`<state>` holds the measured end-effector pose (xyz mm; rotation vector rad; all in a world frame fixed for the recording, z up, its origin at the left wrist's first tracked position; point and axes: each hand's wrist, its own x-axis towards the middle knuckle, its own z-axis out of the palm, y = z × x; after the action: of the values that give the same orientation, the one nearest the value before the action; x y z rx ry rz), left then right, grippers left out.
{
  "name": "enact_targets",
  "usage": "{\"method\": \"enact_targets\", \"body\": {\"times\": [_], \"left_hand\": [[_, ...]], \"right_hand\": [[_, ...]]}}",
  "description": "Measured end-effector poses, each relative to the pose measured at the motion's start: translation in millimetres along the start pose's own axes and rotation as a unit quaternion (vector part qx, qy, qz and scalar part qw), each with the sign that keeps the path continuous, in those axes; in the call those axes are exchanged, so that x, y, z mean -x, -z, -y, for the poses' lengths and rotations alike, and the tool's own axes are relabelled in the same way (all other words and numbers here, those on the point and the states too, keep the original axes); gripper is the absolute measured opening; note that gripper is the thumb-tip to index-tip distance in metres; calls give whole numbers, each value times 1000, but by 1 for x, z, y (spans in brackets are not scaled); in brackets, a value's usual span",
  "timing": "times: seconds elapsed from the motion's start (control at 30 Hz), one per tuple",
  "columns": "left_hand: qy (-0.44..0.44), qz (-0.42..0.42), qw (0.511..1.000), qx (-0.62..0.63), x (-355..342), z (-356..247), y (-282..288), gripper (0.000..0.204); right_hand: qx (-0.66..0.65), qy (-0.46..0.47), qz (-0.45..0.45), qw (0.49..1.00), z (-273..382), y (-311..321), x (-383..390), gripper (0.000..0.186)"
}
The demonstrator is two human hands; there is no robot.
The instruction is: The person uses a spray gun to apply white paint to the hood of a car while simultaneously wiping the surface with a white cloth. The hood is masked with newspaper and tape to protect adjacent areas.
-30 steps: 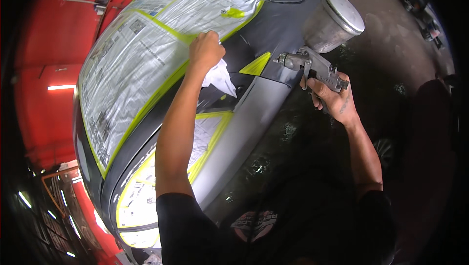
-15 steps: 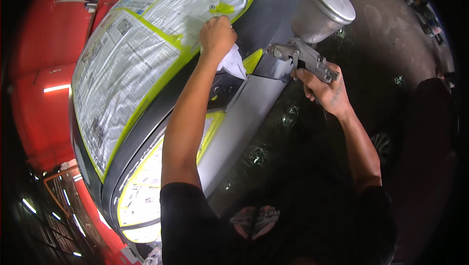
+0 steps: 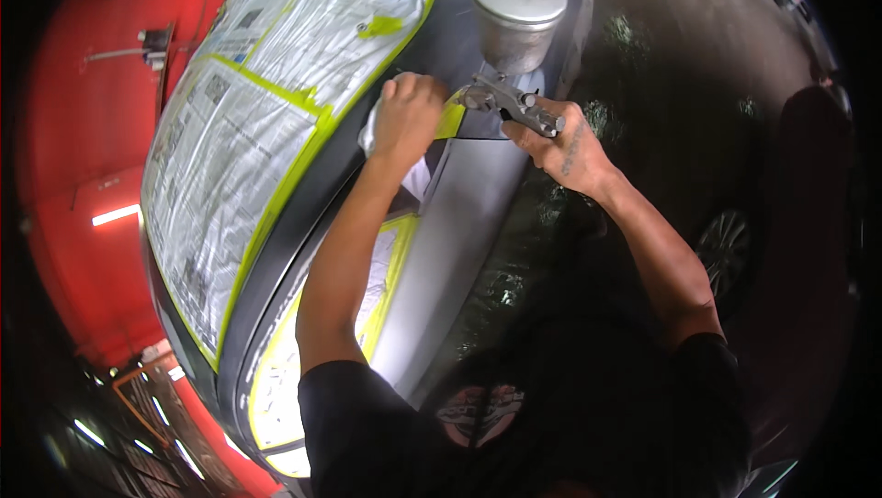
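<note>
My right hand [image 3: 565, 151] grips a metal spray gun [image 3: 503, 96] by its handle. A silver cup with a lid [image 3: 516, 20] stands on top of the gun, slightly tilted. The gun's front end points left, close to my left hand [image 3: 410, 121]. That hand is closed over a white cloth [image 3: 418, 180], whose edges stick out on both sides of it. Both hands are over the grey car body [image 3: 450, 222], near a small patch of yellow-green tape [image 3: 450, 119]. My left fingertips are partly hidden from view.
Newspaper and clear film [image 3: 234, 149] cover the car's large front glass, edged with yellow-green tape [image 3: 276, 213]. The side window [image 3: 276, 397] is papered over too. A red wall [image 3: 83, 158] rises at the left. Wet-looking dark floor [image 3: 588, 250] and a car wheel [image 3: 724, 245] lie right.
The spray gun has moved left in my right hand, nearer to my left hand. My left hand has come slightly lower and right with the cloth. The whole view has shifted a little.
</note>
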<state>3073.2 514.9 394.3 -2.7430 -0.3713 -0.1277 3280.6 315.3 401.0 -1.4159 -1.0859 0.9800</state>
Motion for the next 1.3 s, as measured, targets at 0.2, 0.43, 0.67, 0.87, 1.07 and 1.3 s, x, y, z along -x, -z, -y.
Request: {"method": "enact_targets", "body": {"times": [0.2,0.43,0.67,0.87,1.07,1.3], "left_hand": [[30,40,998,-36,-16,15,-5,16],[52,76,994,64,5,-50,-41,25],[21,32,999,26,-18,-33,-24,34],[-4,132,984,-122,-23,-22,-39,62],[125,60,982,-126,-146,-11,-122,60],[-17,26,998,-47,-192,-40,-176,56]], "right_hand": [[-35,-57,0,998,-5,-1,9,23],[-19,-33,-20,999,-26,-5,23,24],[16,-44,-55,997,-36,4,8,33],[-24,-75,-66,995,-42,16,-3,36],[-15,-121,-83,989,-54,37,-1,35],[-70,-177,-92,977,-58,51,12,33]]}}
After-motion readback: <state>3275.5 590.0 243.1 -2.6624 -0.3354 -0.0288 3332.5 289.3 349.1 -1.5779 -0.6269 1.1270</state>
